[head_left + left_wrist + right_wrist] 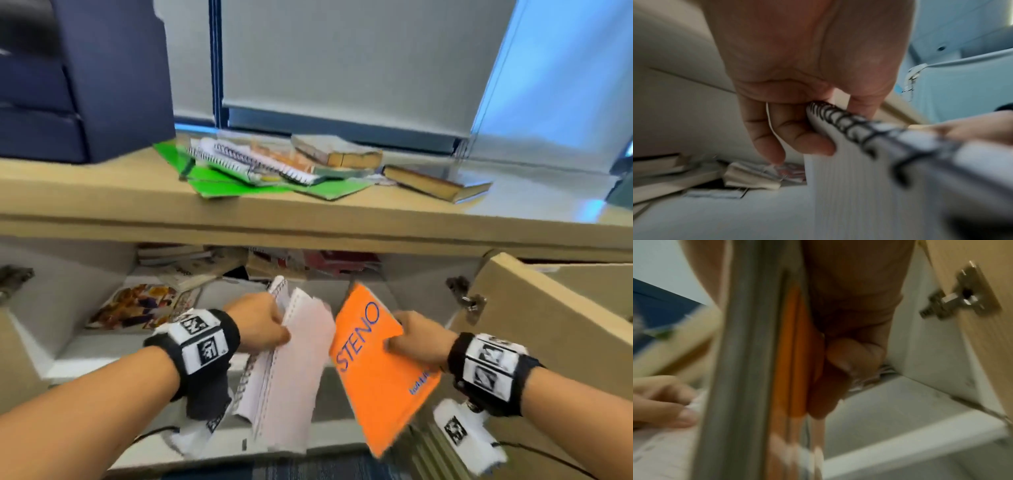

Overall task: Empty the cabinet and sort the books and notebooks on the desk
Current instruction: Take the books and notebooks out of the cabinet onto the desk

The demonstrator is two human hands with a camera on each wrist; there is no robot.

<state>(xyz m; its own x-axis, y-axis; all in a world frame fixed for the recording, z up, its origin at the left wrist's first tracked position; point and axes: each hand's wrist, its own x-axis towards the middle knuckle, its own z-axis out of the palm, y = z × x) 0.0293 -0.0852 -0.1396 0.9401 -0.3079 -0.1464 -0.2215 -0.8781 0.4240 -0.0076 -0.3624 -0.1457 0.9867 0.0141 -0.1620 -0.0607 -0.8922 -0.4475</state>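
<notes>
My left hand (pixel 263 325) grips a white spiral notebook (pixel 291 370) by its wire binding, in front of the open cabinet (pixel 85 346). In the left wrist view the fingers (pixel 797 139) curl round the spiral notebook (pixel 859 129). My right hand (pixel 416 342) pinches an orange notebook (pixel 373 370) marked STENO by its right edge. The right wrist view shows the orange notebook (pixel 795 353) edge-on, with my thumb (pixel 846 356) pressed on its cover. More books (pixel 191 267) lie inside the cabinet. On the desk (pixel 102 195) sits a pile of spiral notebooks (pixel 253 161) and old books (pixel 339 150).
A dark blue drawer unit (pixel 82 75) stands on the desk at the left. A green folder (pixel 233 185) lies under the pile, and a further book (pixel 435 183) lies to its right. The right cabinet door (pixel 555 308) hangs open beside my right hand. A colourful magazine (pixel 137 305) lies in the cabinet.
</notes>
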